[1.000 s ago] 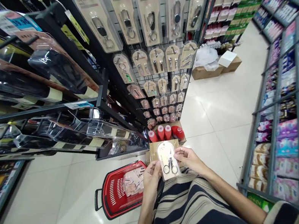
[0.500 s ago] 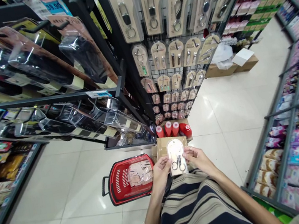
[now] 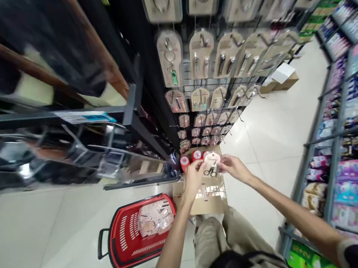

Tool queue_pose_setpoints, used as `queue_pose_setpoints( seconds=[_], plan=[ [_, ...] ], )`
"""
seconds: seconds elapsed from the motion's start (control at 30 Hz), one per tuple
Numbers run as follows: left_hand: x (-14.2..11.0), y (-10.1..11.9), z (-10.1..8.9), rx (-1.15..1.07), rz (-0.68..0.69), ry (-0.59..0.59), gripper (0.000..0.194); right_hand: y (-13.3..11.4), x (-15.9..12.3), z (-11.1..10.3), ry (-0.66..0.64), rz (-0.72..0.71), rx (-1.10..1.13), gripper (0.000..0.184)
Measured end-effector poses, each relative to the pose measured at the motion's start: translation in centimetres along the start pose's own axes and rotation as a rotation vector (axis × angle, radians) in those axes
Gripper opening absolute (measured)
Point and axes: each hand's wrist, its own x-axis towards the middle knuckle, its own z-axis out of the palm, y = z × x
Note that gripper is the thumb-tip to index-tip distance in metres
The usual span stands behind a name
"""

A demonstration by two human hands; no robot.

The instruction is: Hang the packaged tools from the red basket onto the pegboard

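A carded pack of small scissors (image 3: 211, 165) with dark ring handles is held out in front of me, near the bottom of the display rack. My left hand (image 3: 194, 176) pinches its left edge. On the right edge, the fingers of my right hand (image 3: 235, 167) are closed on the same pack. Beneath it stands an open cardboard box (image 3: 207, 205) with clear-wrapped packs inside. Several red containers with pale round tops (image 3: 184, 163) sit just behind the pack.
A red shopping basket (image 3: 128, 247) with pinkish packs in it lies on the floor at left. Carded grooming tools (image 3: 201, 54) hang on the rack ahead. A dark shelf frame (image 3: 129, 108) juts in at left; shelves of colourful packages (image 3: 352, 195) line the right.
Both hands have carried the scissors pack forward, away from my body and toward the rack. My view has shifted closer to the rack, and the cardboard box shows more.
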Motion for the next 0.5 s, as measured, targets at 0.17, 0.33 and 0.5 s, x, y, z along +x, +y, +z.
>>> queue_pose_setpoints(
  seconds=[0.17, 0.33, 0.5],
  plan=[
    [11.6, -9.4, 3.2, 0.017, -0.053, 0.057, 0.034, 8.7, 12.9, -0.9, -0.027, -0.017, -0.087, 0.044],
    [16.3, -17.5, 7.0, 0.005, -0.097, 0.119, 0.033, 15.4, 18.4, -1.5, -0.025, -0.114, -0.188, 0.04],
    [19.5, -20.8, 9.5, -0.139, 0.014, 0.131, 0.035, 18.3, 20.4, -2.8, -0.049, -0.343, -0.391, 0.028]
  ],
)
